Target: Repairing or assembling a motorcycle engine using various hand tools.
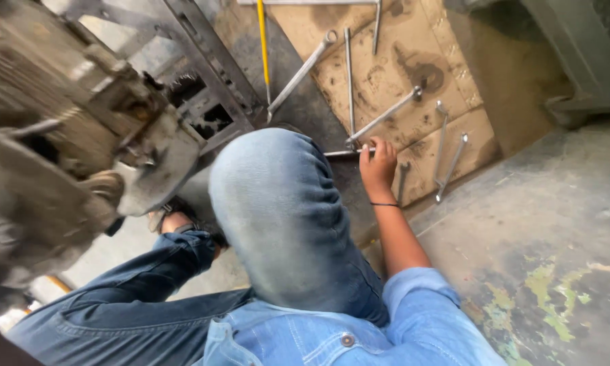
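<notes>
My right hand reaches past my raised right knee down to the floor. Its fingers close over a slim metal tool lying on a stained cardboard sheet. Several long steel wrenches lie spread on that cardboard, just beyond the fingertips. A thin dark band circles the wrist. My left hand is out of sight. I wear blue jeans and a light denim shirt.
A blurred, greasy engine or machine part fills the left side, beside a metal frame. A yellow-handled tool lies at the top. A stained concrete floor lies to the right. A grey metal cabinet base stands at the top right.
</notes>
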